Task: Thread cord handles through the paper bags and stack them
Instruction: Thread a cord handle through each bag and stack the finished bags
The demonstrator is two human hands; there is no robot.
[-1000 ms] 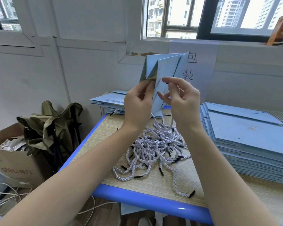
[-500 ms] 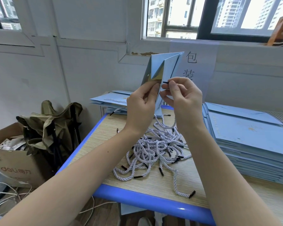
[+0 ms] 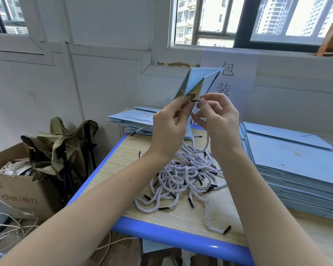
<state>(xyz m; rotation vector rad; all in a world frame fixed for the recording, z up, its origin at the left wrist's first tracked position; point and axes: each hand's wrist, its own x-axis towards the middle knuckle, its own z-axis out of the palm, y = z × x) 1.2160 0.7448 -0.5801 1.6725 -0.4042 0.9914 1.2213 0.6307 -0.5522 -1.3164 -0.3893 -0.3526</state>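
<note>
Both hands pinch: left hand grips paper bag; right hand cord.

Support: wood-grain table with blue rounded edge.
Centre: tangled heap of white twisted cords with black tips, lying directly on the tabletop.
Right: tall stack of flat light-blue paper bags.
Far left corner: lower stack of light-blue bags with cords fitted, partly overhanging the table's edge.

Bare tabletop lies open left of the cord pile. The tall bag stack walls off the right, a lower stack the far edge.
</note>
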